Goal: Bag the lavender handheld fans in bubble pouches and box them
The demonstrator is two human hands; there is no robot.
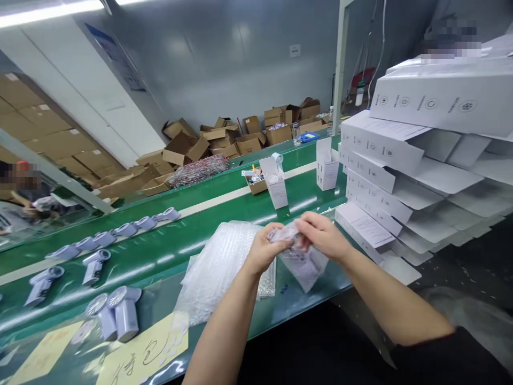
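Both hands work on a bubble-wrap bag point(306, 270) with something pale lilac showing through it. My left hand point(265, 250) grips its upper left side, thumb across the top. The fingers of my right hand point(320, 234) are closed at the bag's upper edge, slightly blurred. What lies inside cannot be made out fully. Left of the bag, partly behind my left forearm, is a stack of flat bubble-wrap bags point(222, 262) on the bench. Two lilac hair-dryer-shaped devices point(125, 313) stand together farther left.
More lilac devices point(94, 266) lie along the green conveyor belt point(208, 214). Open white boxes point(274, 187) stand beyond my hands. At right, a tall stack of white cartons point(380, 155) overhangs the bench. A yellow handwritten sheet point(146, 350) lies at front left. Another person sits far left.
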